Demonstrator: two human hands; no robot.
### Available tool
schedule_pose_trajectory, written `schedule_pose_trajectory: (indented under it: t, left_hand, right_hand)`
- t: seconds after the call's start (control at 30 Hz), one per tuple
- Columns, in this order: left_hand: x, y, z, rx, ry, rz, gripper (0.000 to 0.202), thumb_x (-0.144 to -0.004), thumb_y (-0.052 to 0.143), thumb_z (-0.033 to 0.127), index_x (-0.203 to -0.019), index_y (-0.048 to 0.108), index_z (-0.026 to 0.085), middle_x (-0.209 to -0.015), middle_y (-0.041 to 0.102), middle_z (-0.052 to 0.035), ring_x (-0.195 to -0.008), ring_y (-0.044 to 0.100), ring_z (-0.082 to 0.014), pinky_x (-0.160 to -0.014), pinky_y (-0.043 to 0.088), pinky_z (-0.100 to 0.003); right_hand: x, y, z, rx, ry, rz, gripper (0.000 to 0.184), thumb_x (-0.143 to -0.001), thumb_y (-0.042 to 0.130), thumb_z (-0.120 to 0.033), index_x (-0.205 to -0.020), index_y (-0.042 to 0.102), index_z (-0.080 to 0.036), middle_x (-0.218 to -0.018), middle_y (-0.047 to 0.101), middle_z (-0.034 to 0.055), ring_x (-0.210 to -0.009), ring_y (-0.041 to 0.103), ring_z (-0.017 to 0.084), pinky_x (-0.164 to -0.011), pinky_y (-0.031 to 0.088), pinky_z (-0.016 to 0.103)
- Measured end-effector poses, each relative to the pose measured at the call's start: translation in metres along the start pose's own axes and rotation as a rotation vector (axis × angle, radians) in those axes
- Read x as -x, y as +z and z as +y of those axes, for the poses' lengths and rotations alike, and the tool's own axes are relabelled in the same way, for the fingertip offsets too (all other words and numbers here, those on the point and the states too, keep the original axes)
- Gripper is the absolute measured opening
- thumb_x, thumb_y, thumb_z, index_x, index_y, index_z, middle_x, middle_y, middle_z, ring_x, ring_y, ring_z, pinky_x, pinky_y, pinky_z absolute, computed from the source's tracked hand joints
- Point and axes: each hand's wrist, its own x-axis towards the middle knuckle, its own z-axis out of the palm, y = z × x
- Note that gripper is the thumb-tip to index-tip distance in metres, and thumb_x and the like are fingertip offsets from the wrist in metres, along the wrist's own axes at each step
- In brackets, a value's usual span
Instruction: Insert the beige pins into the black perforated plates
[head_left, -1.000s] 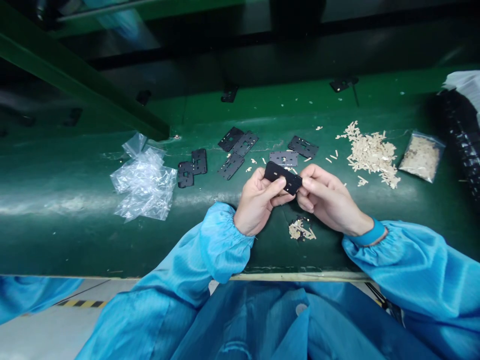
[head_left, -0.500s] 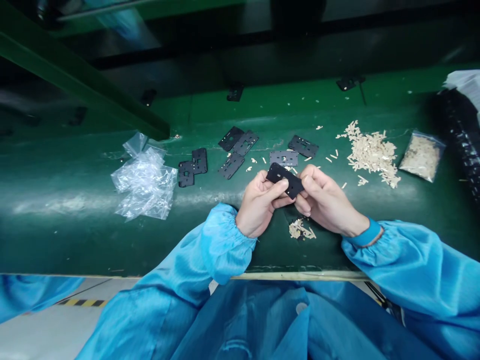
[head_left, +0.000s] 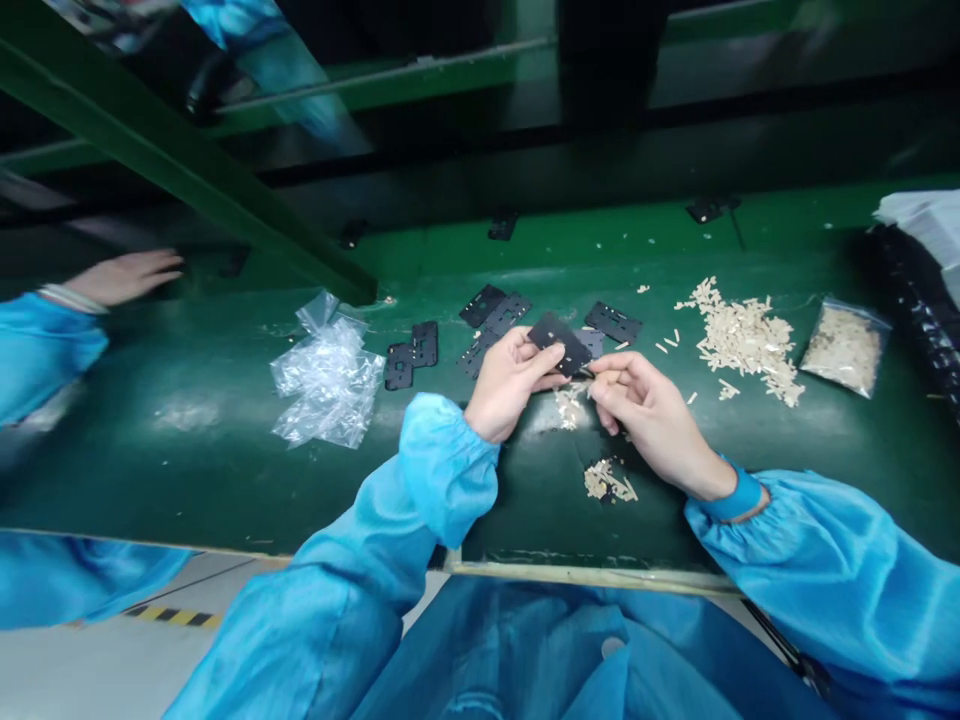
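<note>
Black plate point(head_left: 565, 337), one: held above the table point(head_left: 247, 490), beyond its front edge; long axis running from back left toward front right, near end at the right hand point(head_left: 651, 422). Left hand point(head_left: 504, 388): grip closed on the plate's left part, thumb on top. Right hand: at the front right corner, fingertips drawn together; whether its grip holds anything, cannot tell. Small pile of pale strips point(head_left: 609, 482): between plate and front edge

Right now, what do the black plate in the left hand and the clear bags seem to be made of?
Black plate: probably matte plastic, dark with little shine; coated metal possible. Clear bags: likely plastic film, glossy; see-through, with crinkled highlights.
</note>
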Motion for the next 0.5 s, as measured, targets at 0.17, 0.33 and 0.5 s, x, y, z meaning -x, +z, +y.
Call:
schedule_pose_trajectory:
  t: [0.17,0.33,0.5]
  left_hand:
    - [-0.106,0.005,0.031,-0.302,0.164,0.031,0.022,-0.090,0.071,0.019,-0.110,0.063,0.014,-0.096,0.074,-0.0047,-0.093,0.074,-0.0139,-0.088,0.061,-0.027]
    - [-0.174,-0.004,0.061,-1.119,0.433,0.303,0.042,-0.097,0.062,0.028,-0.136,0.058,0.013,-0.139,0.062,-0.0181,-0.132,0.059,-0.0283,-0.114,0.047,-0.043]
    - [-0.183,-0.009,0.078,-1.711,0.245,0.285,0.039,-0.098,0.051,0.024,-0.132,0.063,0.007,-0.144,0.056,-0.0249,-0.141,0.047,-0.0389,-0.114,0.041,-0.053]
  right_hand:
    - [-0.001,-0.006,-0.001,0.080,-0.013,0.047,0.028,-0.095,0.067,-0.042,-0.108,0.060,-0.018,-0.060,0.053,-0.0066,-0.050,0.046,0.008,-0.045,0.034,0.022]
    - [-0.001,-0.011,0.002,0.063,0.002,0.037,0.028,-0.096,0.064,-0.043,-0.110,0.061,-0.019,-0.060,0.054,-0.0063,-0.051,0.045,0.008,-0.046,0.034,0.022]
    - [0.001,-0.009,-0.005,0.079,0.045,0.025,0.031,-0.092,0.068,-0.047,-0.105,0.063,-0.018,-0.066,0.055,-0.0048,-0.052,0.047,0.008,-0.044,0.035,0.022]
